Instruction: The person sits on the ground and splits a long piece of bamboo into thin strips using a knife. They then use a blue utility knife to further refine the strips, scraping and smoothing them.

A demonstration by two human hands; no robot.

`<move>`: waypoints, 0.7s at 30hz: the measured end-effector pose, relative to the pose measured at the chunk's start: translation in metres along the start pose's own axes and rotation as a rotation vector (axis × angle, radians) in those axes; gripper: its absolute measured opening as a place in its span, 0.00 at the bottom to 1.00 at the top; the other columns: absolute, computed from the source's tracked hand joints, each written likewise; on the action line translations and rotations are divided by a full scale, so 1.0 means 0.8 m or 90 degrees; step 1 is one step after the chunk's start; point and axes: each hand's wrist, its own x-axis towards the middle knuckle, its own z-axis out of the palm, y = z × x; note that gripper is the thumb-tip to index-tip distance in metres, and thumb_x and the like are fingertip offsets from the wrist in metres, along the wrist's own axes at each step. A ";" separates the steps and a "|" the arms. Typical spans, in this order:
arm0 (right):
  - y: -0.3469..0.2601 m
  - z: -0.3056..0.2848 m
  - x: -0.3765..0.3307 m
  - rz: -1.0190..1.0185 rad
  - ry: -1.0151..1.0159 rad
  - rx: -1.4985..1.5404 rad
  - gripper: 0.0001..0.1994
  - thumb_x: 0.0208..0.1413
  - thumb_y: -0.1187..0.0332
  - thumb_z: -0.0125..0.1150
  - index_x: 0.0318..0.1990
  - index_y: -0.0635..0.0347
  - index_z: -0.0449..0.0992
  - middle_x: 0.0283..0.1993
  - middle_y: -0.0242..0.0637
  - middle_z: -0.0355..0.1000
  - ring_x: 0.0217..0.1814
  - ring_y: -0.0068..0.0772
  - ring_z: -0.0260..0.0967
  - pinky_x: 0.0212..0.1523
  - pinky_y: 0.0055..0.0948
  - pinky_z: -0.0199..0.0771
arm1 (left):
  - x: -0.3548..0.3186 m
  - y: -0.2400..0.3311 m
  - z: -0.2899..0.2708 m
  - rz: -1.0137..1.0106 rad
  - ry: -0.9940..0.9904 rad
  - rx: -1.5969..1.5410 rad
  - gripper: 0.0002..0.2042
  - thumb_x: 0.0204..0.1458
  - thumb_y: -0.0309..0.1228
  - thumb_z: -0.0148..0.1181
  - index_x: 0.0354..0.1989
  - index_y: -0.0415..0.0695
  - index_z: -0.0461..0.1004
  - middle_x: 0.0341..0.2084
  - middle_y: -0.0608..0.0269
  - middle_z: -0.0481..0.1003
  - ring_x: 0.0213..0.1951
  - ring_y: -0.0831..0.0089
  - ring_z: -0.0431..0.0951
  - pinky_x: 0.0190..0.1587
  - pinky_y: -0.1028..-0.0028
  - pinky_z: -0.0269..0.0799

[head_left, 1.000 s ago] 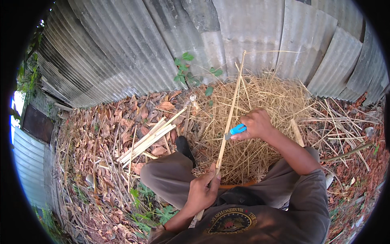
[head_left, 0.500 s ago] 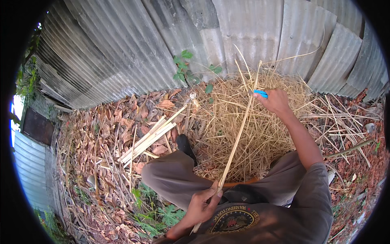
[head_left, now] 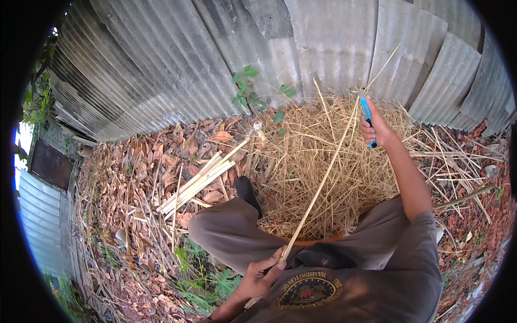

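My left hand (head_left: 262, 275) is closed round the near end of a long, thin pale strip, apparently split bamboo (head_left: 318, 194). The strip slants up and away to the right over the straw pile. My right hand (head_left: 378, 128), arm stretched out, grips a blue utility knife (head_left: 367, 114). Its blade is at the strip's far end, where a thin sliver (head_left: 385, 65) sticks out up and to the right. Whether the blade touches the strip I cannot tell.
Straw and thin shavings (head_left: 301, 161) lie heaped between my legs. A bundle of pale split strips (head_left: 196, 185) rests on dry leaves (head_left: 140, 167) to the left. Corrugated metal sheets (head_left: 334, 48) form a wall ahead; a green plant (head_left: 245, 89) grows against it.
My right hand has moved right and turned, so the knife now points away from me. The strip's far end has swung right with it; a long curled shaving there no longer shows.
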 end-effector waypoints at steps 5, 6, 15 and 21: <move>0.029 0.101 -0.049 -0.412 0.113 -0.607 0.38 0.53 0.27 0.40 0.12 0.53 0.64 0.07 0.28 0.52 0.09 0.27 0.55 0.12 0.32 0.56 | 0.037 0.013 0.011 -0.042 0.109 -0.012 0.15 0.60 0.25 0.54 0.54 0.30 0.70 0.44 0.61 0.76 0.48 0.83 0.68 0.55 0.79 0.62; 0.037 0.130 -0.072 -0.554 0.101 -0.683 0.38 0.52 0.27 0.43 0.12 0.54 0.67 0.07 0.30 0.57 0.09 0.29 0.60 0.12 0.33 0.58 | 0.046 0.013 0.013 -0.038 0.123 -0.012 0.15 0.60 0.25 0.54 0.53 0.30 0.70 0.42 0.62 0.77 0.46 0.84 0.68 0.54 0.80 0.63; 0.032 0.167 -0.092 -0.730 0.129 -0.824 0.36 0.44 0.26 0.53 0.13 0.54 0.71 0.08 0.33 0.62 0.08 0.33 0.62 0.12 0.33 0.61 | 0.079 0.043 0.042 0.046 0.142 0.008 0.13 0.61 0.27 0.54 0.50 0.33 0.73 0.23 0.76 0.67 0.28 0.89 0.61 0.31 0.85 0.60; 0.037 0.181 -0.104 -0.694 0.102 -0.832 0.36 0.46 0.26 0.52 0.11 0.52 0.68 0.07 0.31 0.60 0.08 0.33 0.62 0.13 0.33 0.62 | 0.079 0.045 0.044 0.050 0.152 0.052 0.15 0.61 0.27 0.54 0.53 0.32 0.72 0.30 0.72 0.73 0.36 0.87 0.66 0.42 0.84 0.64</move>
